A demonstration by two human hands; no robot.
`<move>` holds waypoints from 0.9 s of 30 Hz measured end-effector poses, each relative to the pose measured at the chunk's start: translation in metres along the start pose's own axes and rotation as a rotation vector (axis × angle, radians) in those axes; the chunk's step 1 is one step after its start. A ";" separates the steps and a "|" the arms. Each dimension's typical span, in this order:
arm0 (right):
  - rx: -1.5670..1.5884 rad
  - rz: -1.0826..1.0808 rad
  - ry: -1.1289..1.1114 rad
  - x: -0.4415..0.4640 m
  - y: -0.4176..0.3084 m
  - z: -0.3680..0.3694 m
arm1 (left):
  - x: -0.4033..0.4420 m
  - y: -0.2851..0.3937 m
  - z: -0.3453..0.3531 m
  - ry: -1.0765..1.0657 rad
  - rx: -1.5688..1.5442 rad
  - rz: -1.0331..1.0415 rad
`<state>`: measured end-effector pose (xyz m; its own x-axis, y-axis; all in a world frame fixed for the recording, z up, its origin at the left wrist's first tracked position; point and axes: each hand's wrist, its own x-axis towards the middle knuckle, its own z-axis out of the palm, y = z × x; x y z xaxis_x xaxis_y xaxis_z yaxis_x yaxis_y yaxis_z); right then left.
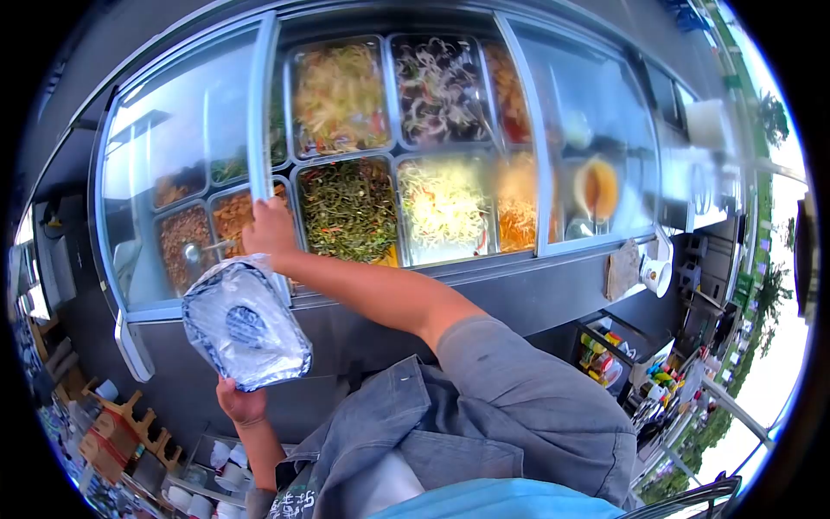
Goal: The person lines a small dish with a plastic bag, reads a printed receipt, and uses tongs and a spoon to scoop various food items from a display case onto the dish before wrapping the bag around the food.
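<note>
My left hand grips the lower edge of a bowl or dish covered in clear plastic, held tilted in front of the counter. Its inside looks dark and shiny under the film, and I cannot make out any contents. My right hand reaches across above it, its fingers closed on the frame of the left sliding glass door of a food display case. Just right of that hand lies a tray of dark green shredded seaweed. Behind the left glass are trays of brown food, with a spoon or ladle in one.
More trays hold pale shreds, dark and white strips and mixed vegetables. A right glass pane covers the case's other end. A cloth and white cup hang at the front edge. Stools stand lower left.
</note>
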<state>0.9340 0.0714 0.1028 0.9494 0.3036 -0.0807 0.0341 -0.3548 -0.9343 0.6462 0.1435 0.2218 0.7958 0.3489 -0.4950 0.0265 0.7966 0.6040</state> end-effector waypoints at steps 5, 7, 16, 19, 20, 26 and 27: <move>-0.104 0.054 0.037 0.051 0.088 -0.164 | 0.007 -0.011 0.021 0.030 -0.048 -0.049; -0.414 -0.021 0.488 0.074 0.170 -0.252 | 0.017 -0.028 0.023 0.016 -0.077 -0.066; -1.074 0.365 0.342 0.087 0.322 -0.409 | 0.054 -0.115 0.081 0.040 -0.013 -0.217; -0.970 0.313 0.370 0.072 0.329 -0.405 | 0.055 -0.120 0.089 0.026 -0.006 -0.234; -0.862 0.309 0.443 0.058 0.318 -0.400 | 0.055 -0.120 0.091 0.005 0.015 -0.240; -0.514 0.443 0.454 -0.047 0.262 -0.383 | 0.064 -0.127 0.109 -0.085 -0.017 -0.256; -0.465 0.470 0.432 -0.067 0.249 -0.380 | 0.063 -0.126 0.110 -0.077 -0.015 -0.240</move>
<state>0.9978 -0.3733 0.0070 0.9308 -0.3060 -0.2001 -0.3639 -0.7231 -0.5871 0.7594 0.0109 0.1831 0.8114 0.1107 -0.5739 0.2119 0.8594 0.4653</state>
